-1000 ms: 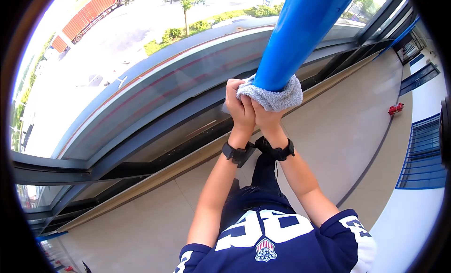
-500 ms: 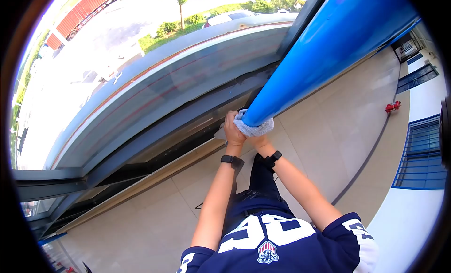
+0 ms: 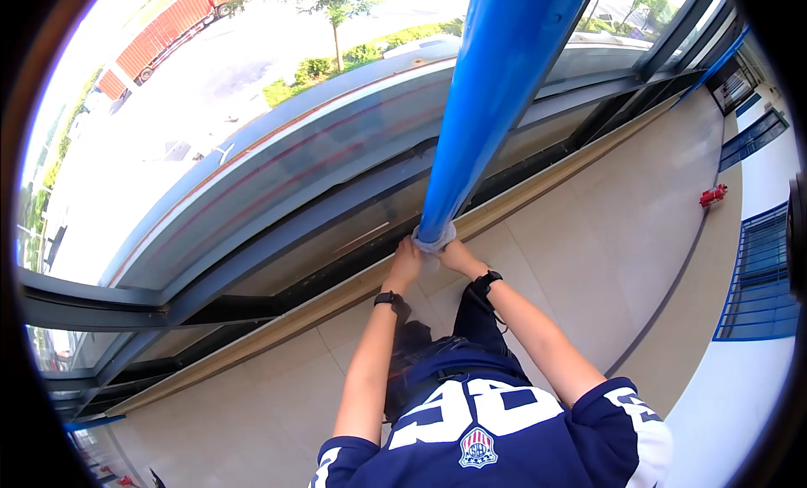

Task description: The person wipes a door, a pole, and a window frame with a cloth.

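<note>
- Lower along the thick, smooth blue round pole [image 3: 479,110] than a second ago: the light-grey terry cloth [image 3: 435,245] and both hands.
- Left hand [image 3: 404,264] and right hand [image 3: 459,258] keep a closed grip, pressing cloth around the pole.
- Dark metal window frame [image 3: 315,223] lies left; pale tiled floor [image 3: 580,244] opens right.

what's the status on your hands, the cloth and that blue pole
Left hand and right hand gripping grey cloth. Cloth wrapped around blue pole. Nothing seen in the way on the pole above the hands.
</note>
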Demonstrator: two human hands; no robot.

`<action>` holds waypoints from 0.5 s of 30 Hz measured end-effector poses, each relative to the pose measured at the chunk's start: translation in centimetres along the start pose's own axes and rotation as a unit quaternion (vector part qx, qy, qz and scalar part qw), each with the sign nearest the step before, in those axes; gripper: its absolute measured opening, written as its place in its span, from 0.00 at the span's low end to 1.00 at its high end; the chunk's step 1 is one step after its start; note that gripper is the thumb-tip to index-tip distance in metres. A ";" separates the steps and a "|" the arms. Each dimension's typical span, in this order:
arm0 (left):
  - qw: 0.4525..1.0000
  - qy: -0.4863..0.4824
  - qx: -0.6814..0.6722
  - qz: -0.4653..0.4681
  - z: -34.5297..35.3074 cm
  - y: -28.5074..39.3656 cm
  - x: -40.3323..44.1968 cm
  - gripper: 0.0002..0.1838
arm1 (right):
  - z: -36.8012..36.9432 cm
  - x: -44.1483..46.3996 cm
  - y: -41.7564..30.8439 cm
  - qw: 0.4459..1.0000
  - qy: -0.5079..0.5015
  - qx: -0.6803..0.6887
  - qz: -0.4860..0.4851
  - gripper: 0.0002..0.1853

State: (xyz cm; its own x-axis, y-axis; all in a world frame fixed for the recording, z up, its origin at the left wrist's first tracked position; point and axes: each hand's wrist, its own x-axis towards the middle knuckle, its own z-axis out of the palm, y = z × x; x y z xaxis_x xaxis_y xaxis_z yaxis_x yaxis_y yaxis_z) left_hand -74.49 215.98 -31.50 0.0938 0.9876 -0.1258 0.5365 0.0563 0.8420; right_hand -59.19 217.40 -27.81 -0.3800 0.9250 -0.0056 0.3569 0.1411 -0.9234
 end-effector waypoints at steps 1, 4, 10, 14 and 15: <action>0.999 -0.031 0.001 -0.015 -1.0 0.8 0.0 0.21 | -0.3 -0.2 -0.5 1.000 0.001 0.009 -0.003 0.29; 0.999 0.017 -0.032 0.031 -1.8 2.6 -0.6 0.20 | -1.4 -0.7 -3.2 1.000 0.005 0.007 0.002 0.28; 0.955 0.168 -0.135 0.202 -6.6 11.6 -0.7 0.20 | -6.0 0.0 -14.2 0.992 0.044 0.070 -0.100 0.25; 0.892 0.222 -0.282 0.275 -11.6 22.7 -1.5 0.19 | -9.5 0.0 -24.6 0.963 0.170 0.006 -0.209 0.25; 0.877 0.238 -0.286 0.302 -12.5 25.3 -1.7 0.19 | -10.4 -0.3 -26.8 0.954 0.193 0.012 -0.228 0.22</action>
State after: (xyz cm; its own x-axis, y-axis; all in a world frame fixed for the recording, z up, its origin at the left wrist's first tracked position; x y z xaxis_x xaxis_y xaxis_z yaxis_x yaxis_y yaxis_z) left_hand -71.58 217.54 -3.39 -0.2182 0.8038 0.5534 -0.0129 -0.5694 0.8220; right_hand -59.76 217.00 0.93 -0.1469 0.8314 0.5359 0.2080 0.5556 -0.8050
